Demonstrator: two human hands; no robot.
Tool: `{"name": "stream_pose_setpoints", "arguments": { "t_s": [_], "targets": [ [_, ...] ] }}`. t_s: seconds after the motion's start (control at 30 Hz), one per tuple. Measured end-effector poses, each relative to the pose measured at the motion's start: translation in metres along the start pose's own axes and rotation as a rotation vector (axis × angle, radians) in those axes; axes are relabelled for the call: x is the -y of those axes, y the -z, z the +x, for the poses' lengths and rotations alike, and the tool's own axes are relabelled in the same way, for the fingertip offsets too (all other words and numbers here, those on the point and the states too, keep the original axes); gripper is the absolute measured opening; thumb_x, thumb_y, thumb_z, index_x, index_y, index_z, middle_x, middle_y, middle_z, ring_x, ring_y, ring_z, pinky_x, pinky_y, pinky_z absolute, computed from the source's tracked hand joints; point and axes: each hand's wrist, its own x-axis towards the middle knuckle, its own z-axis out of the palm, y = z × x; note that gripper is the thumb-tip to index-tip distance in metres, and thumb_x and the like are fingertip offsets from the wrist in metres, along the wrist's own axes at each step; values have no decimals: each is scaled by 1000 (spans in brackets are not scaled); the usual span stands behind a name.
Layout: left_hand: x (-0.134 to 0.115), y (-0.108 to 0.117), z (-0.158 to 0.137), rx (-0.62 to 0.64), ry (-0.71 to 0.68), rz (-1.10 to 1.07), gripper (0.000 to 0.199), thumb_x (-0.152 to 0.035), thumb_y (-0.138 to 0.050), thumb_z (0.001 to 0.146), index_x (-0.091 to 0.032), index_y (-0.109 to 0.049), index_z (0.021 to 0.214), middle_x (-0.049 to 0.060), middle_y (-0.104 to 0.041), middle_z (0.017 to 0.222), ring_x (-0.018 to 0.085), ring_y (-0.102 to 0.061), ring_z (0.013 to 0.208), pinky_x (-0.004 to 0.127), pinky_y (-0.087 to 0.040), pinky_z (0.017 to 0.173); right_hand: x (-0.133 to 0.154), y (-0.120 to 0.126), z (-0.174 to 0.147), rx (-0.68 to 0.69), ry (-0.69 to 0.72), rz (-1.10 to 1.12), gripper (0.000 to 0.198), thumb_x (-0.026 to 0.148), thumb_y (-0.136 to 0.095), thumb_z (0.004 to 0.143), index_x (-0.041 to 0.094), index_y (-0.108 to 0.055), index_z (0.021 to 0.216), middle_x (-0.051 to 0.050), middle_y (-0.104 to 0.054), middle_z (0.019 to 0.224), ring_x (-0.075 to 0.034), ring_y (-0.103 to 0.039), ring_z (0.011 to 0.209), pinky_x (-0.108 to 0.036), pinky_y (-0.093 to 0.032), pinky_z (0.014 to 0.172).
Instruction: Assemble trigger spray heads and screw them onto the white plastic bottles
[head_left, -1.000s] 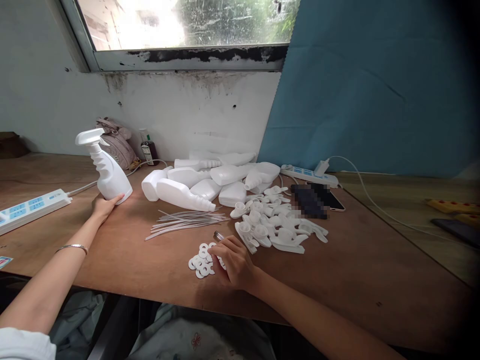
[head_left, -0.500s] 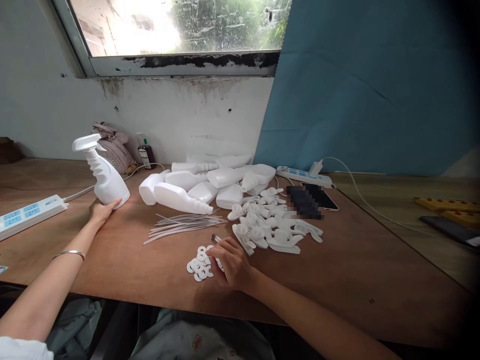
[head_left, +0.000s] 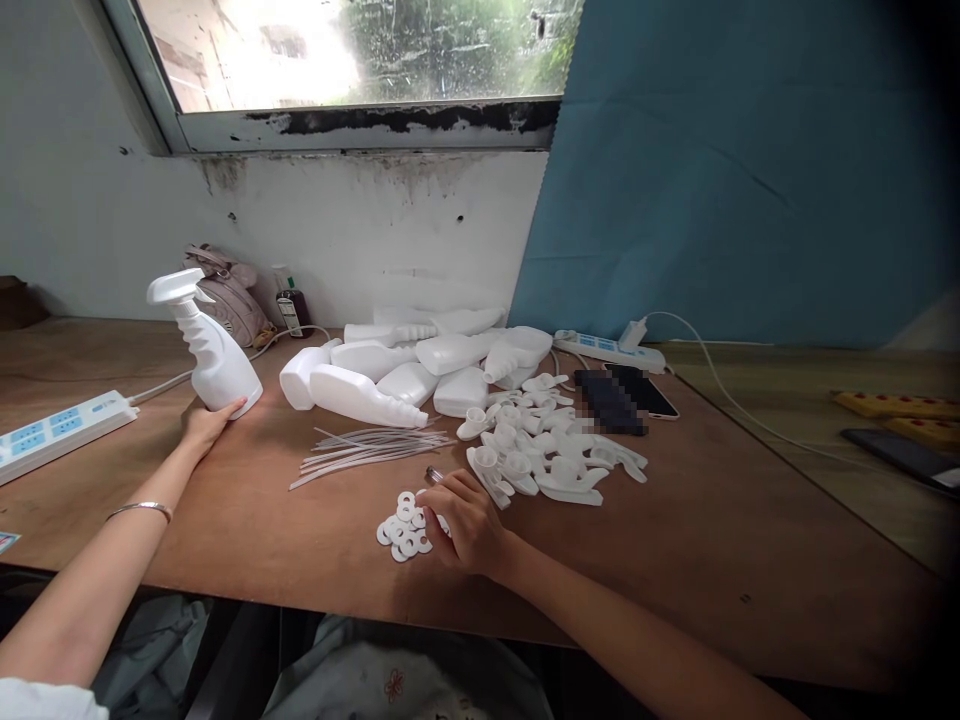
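On the left, my left hand [head_left: 210,425] grips the lower end of a white spray bottle [head_left: 223,365], its trigger head fitted on top and the bottle tilted. My right hand [head_left: 465,520] reaches over a small pile of white ring washers [head_left: 405,535], fingers curled and partly covering the pile. What its fingertips hold, if anything, is hidden. Just beyond the knuckles lies a small shiny cylindrical piece [head_left: 433,474], partly covered. Thin white tubes [head_left: 360,452] lie in a bundle past the washers, and loose trigger spray heads [head_left: 555,440] are heaped to the right.
Several white bottles without heads [head_left: 367,395] lie piled toward the wall. Power strips sit at left [head_left: 64,435] and at back right [head_left: 600,350], beside phones [head_left: 637,390]. A pink bag [head_left: 225,300] and a dark bottle [head_left: 292,305] stand at the back.
Almost nothing differs. The whole view has shifted very slightly; the left hand still holds the spray bottle and the right hand stays over the washers.
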Motion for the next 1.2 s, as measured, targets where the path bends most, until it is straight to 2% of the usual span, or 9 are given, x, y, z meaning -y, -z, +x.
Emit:
{"name": "stream_pose_setpoints", "arguments": {
  "t_s": [0.2, 0.4, 0.5, 0.63, 0.77, 0.9, 1.0, 1.1, 1.2],
  "targets": [
    [-24, 8, -16, -125, 177, -63, 59, -43, -65, 67, -2, -52, 107, 18, -61, 105, 29, -59, 90, 37, -49, 71, -1, 1, 1, -20, -30, 12, 22, 7, -44, 77, 18, -46, 96, -2, -61, 72, -16, -52, 62, -32, -41, 61],
    [-62, 44, -44, -365, 3, -66, 71, -50, -63, 67, -15, -38, 123, 9, -51, 123, 24, -51, 107, 32, -44, 87, -4, -1, -1, -30, -125, 71, 25, 10, -45, 79, 18, -44, 102, -5, -61, 81, -18, -56, 73, -34, -46, 66],
    [-88, 52, -63, -484, -182, -32, 68, -49, -69, 59, -13, -45, 111, 10, -58, 109, 28, -57, 96, 39, -47, 81, -2, 6, 7, -79, -296, 199, 31, 14, -49, 80, 20, -41, 110, -9, -59, 99, -19, -57, 86, -36, -49, 74],
    [-124, 44, -76, -634, -758, -72, 57, -42, -72, 56, -17, -43, 98, 13, -56, 112, 27, -54, 106, 39, -42, 89, -3, 31, 40, -171, -676, 558, 42, 31, -58, 81, 24, -39, 117, -11, -48, 123, -20, -55, 105, -39, -48, 88],
    [-147, 21, -79, -559, -889, 8, 34, -41, -62, 69, -19, -46, 89, 13, -59, 109, 26, -53, 110, 43, -36, 92, -11, 57, 76, -272, -853, 937, 64, 50, -71, 63, 25, -41, 114, -10, -50, 122, -26, -56, 107, -42, -50, 89],
    [-149, -7, -92, -389, -859, -21, 20, -41, -57, 73, -23, -53, 81, 9, -65, 100, 28, -56, 107, 49, -30, 94, -16, 65, 81, -418, -1125, 1072, 50, 41, -77, 58, 21, -51, 96, -3, -63, 91, -23, -65, 89, -35, -57, 74],
    [-142, -24, -104, -283, -974, -97, 16, -42, -61, 72, -28, -55, 78, 5, -67, 91, 27, -60, 99, 50, -30, 93, -26, 64, 69, -614, -1318, 1040, 37, 36, -79, 56, 17, -55, 77, 1, -61, 72, -14, -63, 66, -29, -59, 62],
    [-135, -34, -108, -254, -1098, -200, 25, -50, -63, 66, -31, -53, 77, 1, -67, 87, 25, -62, 92, 49, -33, 92, -38, 65, 59, -685, -1351, 989, 33, 33, -80, 55, 17, -59, 75, 2, -62, 75, -11, -60, 65, -24, -58, 57],
    [-132, -38, -106, -315, -1043, -324, 48, -64, -65, 51, -30, -49, 81, 2, -65, 88, 28, -59, 97, 51, -33, 94, -43, 66, 56, -616, -1314, 938, 32, 29, -80, 54, 15, -63, 77, 0, -64, 79, -12, -61, 71, -21, -56, 57]
  ]
}}
